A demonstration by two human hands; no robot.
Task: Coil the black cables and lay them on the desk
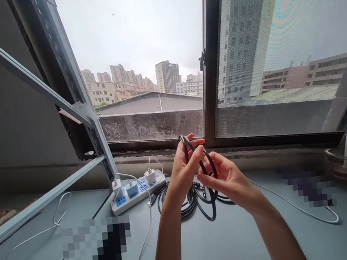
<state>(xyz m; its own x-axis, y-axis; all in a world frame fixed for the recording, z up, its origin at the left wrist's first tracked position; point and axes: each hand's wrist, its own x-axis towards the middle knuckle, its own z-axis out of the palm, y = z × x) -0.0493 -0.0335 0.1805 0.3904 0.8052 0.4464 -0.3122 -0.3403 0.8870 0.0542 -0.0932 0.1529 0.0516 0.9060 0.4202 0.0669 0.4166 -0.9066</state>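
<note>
A thick black cable [212, 214], bent into loose loops, is held up above the table between both hands. My left hand [186, 161] has the loops running across its palm, its thumb laid over them and its fingers curled behind. From the right, my right hand [223, 174] pinches the loops between thumb and fingers. Some of the cable is hidden by the fingers. Below and behind the hands lies a coil of black cable [164, 200] on the table, partly covered by the left forearm. A dark connector shows near the coil, just under the hands.
A white power strip [127, 208] with several plugged-in chargers stands left of the coil. White cords [147, 226] cross the table [221, 248]. A cup with a straw [345, 162] stands far right. Metal frame bars [73, 172] rise at left. A window [208, 102] lies behind.
</note>
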